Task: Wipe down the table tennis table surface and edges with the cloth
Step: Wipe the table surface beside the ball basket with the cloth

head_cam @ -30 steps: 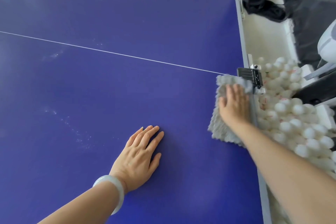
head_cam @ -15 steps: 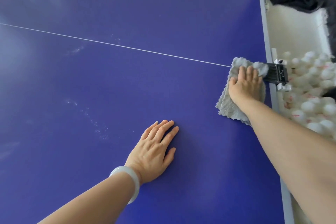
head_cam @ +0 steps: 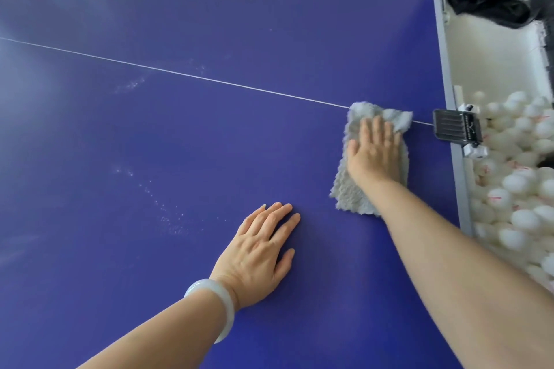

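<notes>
Right fingers (head_cam: pixel 377 132) flat on cloth (head_cam: pixel 351 195), left fingers (head_cam: pixel 271 219) flat on smudged table (head_cam: pixel 186 141), balls (head_cam: pixel 516 183) alongside

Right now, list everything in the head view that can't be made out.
- Table surface under the cloth: hidden by the cloth and the right hand pressing on it.
- Table's near and left edges: cut off by the frame.
- Red print on the white balls: too small to read; the pile is cut off at the right edge.
- Dark fabric at top right: cut off, unidentifiable.
- Marking on the black clamp: too small.
</notes>
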A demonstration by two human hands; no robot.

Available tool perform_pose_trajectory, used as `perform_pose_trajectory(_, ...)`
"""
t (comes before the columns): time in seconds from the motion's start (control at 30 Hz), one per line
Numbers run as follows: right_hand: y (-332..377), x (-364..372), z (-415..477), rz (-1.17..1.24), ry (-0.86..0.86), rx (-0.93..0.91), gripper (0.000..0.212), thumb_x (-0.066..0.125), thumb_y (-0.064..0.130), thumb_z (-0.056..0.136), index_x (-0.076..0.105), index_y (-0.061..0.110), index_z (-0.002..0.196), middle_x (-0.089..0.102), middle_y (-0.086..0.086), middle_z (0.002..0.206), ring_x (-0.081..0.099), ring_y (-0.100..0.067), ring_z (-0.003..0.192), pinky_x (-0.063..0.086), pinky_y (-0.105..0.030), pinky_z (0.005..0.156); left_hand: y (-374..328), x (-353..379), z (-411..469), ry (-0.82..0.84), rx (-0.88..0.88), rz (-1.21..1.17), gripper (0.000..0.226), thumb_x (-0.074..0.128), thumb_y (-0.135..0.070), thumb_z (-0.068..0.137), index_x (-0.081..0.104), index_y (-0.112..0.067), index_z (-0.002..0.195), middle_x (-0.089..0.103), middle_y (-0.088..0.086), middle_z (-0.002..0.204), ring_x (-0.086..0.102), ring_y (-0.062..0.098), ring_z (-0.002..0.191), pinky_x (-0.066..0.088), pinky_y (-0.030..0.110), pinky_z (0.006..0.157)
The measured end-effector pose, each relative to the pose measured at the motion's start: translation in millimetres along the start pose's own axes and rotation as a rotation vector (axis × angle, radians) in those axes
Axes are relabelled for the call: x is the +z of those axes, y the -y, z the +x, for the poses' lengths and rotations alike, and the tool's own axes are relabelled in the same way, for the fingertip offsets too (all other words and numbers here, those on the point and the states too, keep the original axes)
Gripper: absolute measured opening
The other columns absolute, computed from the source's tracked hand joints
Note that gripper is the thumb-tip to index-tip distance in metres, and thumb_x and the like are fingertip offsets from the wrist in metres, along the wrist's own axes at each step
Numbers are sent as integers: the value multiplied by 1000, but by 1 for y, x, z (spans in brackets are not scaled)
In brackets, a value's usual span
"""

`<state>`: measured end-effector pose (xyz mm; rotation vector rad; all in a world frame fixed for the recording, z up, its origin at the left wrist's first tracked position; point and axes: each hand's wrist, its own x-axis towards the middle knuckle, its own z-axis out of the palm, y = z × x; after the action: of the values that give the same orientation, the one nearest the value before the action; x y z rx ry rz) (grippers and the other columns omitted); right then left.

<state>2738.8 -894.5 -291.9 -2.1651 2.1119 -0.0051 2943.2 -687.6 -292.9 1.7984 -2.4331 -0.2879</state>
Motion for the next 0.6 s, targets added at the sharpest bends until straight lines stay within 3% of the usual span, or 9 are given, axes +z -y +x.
perform_pose_trajectory(0.1,19,19,-62,-21,-5,-416,60,22,41,104,9,19,159,3,-3,166,-1,-22,154,2,-44,124,-1,-2,0,5,-3,7,56,38,-42,97,45,-18,146,40,2,152,37,21,142,14,35,120)
perform_pose_trajectory(0.17,-8,18,-84,-64,22,-609,60,18,43,103,9,22,159,3,0,166,-2,-17,153,4,-41,125,-1,-2,1,-3,1,-1,55,38,-42,96,45,-18,146,41,2,152,37,21,142,14,36,120)
perform_pose_trajectory(0.23,-47,13,-68,-78,-15,-476,59,18,43,103,11,24,158,10,0,166,4,-16,153,8,-40,124,-1,-1,2,-9,4,-15,55,38,-41,96,46,-18,146,41,2,152,36,21,142,14,35,120)
perform_pose_trajectory(0.33,-74,2,-45,-42,-8,49,61,19,41,104,10,16,159,8,-8,166,6,-26,153,6,-47,124,-2,-1,2,-11,2,-10,55,38,-40,96,46,-17,146,42,2,151,35,21,142,12,35,121)
perform_pose_trajectory(0.37,-63,3,-49,-7,-15,128,62,20,41,104,9,14,159,7,-11,166,5,-29,153,6,-49,123,-2,-1,2,-5,0,-6,55,38,-40,96,46,-17,146,42,2,151,35,21,142,11,34,121)
perform_pose_trajectory(0.43,-24,11,-83,26,-50,118,62,23,40,103,13,12,158,10,-14,165,9,-33,152,7,-51,122,-2,-1,1,-1,0,-6,55,35,-40,97,45,-17,146,41,3,152,34,21,142,10,34,121)
perform_pose_trajectory(0.5,19,19,-136,63,-73,-32,63,21,40,101,19,12,157,15,-15,164,12,-35,151,9,-52,123,-1,-2,1,0,1,-29,54,32,-38,98,45,-16,146,40,3,153,34,22,143,10,34,121)
perform_pose_trajectory(0.6,56,26,-195,149,-11,-195,64,20,42,101,15,15,158,6,-10,164,0,-30,153,3,-49,124,-4,-6,1,-9,-30,-95,53,28,-30,99,49,-8,142,44,7,150,38,25,141,10,32,121)
